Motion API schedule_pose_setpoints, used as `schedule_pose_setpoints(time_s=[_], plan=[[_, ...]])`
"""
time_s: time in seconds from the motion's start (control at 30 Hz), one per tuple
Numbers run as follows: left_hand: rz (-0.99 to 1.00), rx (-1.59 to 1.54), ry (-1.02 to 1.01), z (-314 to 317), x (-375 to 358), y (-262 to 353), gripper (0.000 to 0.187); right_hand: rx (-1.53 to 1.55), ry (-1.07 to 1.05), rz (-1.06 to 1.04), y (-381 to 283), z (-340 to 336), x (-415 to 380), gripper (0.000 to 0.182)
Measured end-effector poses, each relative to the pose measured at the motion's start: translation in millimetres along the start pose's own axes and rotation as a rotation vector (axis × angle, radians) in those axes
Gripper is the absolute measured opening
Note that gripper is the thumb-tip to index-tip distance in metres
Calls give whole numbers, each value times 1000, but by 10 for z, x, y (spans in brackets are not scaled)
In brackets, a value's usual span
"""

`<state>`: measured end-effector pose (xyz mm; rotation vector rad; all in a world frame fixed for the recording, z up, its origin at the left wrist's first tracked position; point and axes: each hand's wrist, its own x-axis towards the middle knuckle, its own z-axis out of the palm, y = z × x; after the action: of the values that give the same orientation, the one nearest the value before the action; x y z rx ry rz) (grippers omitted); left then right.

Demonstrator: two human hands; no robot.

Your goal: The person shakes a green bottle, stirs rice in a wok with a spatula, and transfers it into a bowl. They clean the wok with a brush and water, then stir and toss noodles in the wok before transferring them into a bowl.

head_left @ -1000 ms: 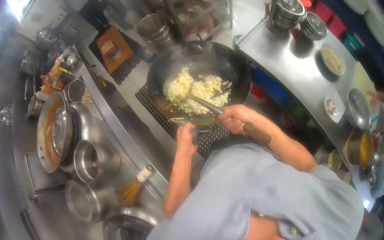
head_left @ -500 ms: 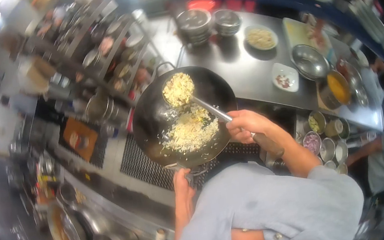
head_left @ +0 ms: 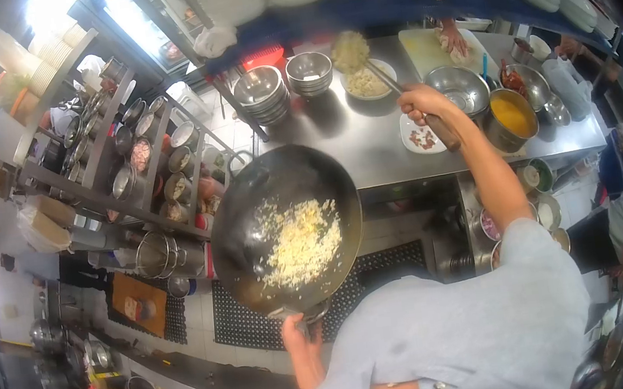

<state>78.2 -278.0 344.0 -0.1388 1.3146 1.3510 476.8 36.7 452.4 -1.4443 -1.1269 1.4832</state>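
Observation:
My left hand is wrapped round the near handle of a large dark wok. Rice fried with yellow egg lies scattered over the wok's bottom. A long ladle with a wooden handle is in my right hand, fingers closed round it, arm stretched out over the steel table. The ladle's bowl is heaped with egg rice, slightly blurred. It overlaps the far edge of a white bowl of pale rice. Close below my right hand sits a small white dish with reddish bits.
Stacked steel bowls stand left on the steel table. Right are an empty steel bowl, a pot of orange liquid and a cutting board with another person's hand. Crockery shelf overhangs the back.
My right hand has carried the loaded ladle from above the wok, up and right, to the white rice bowl. The wok has shifted down and left in view, still held by my left hand.

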Motion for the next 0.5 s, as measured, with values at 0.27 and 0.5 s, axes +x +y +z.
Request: schedule_pose_setpoints(time_s=[0.27,0.5], plan=[[148,78,141,-882,-380,-332,25,-418,180,6,1045,-469,1284,21],[242,185,121,-1379,-499,-584,24,-800,404,-86,1147,-214,1097,43]])
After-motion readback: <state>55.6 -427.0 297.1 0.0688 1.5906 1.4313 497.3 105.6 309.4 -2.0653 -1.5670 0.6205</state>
